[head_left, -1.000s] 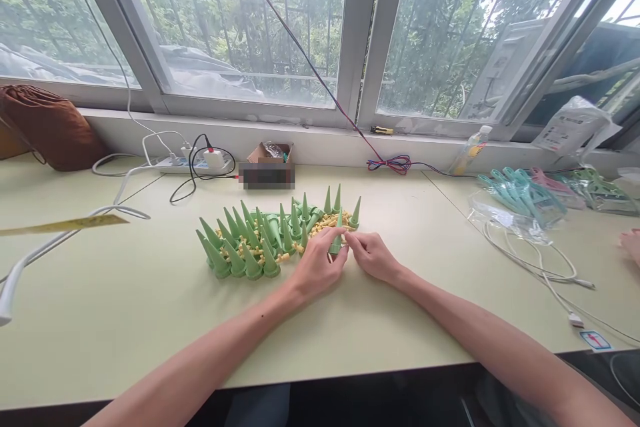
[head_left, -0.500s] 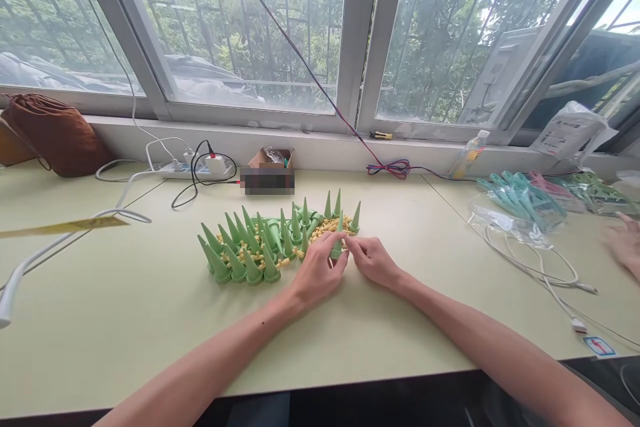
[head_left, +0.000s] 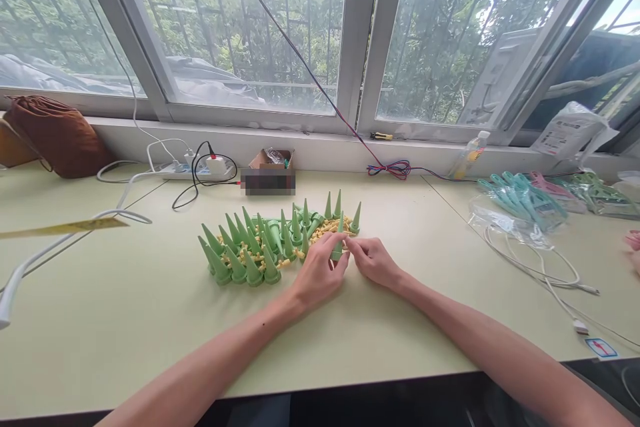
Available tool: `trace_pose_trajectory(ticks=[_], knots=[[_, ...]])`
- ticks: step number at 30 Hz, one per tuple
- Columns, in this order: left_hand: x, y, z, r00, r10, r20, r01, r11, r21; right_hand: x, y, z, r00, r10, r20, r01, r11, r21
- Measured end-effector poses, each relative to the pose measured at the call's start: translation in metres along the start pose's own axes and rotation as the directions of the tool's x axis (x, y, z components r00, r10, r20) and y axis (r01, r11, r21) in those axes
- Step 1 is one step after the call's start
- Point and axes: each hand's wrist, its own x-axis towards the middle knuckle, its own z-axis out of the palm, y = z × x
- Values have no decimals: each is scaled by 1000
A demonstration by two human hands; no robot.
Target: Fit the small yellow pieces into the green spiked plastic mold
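My left hand (head_left: 323,265) is closed around the base of an upright green plastic cone spike (head_left: 339,240). Against the right side of that spike, my right hand (head_left: 374,260) is pinched; a small yellowish bit shows at its fingertips, too hidden to name surely. To the left stand rows of green cone spikes (head_left: 235,265), small yellow plastic valve-like pieces among them. More spikes lie on their sides behind. A heap of loose yellow pieces (head_left: 323,229) sits just beyond my left hand, with a few upright spikes (head_left: 355,218) around it.
Behind the spikes are a small open cardboard box (head_left: 259,159) and a power strip (head_left: 197,170) with cables. Bagged teal hangers (head_left: 525,197) and a white cable (head_left: 545,267) lie at right. Another person's hand (head_left: 634,255) shows at the right edge. A bottle (head_left: 469,157) leans by the window.
My hands and the green spike stay almost in place. At the right edge, the other person's hand has drawn farther out of view, and something pinkish now shows by it.
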Motion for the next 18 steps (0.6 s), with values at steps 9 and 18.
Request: trace_pose_trajectory(ticks=[9,18], knots=[[1,2,-1,1000,-1,-19,1,999,36,-2,-2,0,999,36,28,-36,999,21],[1,-1,-1,1000,-4,1,4,996,86,-3,-6,-1,998,5,57,-6,1000,12]])
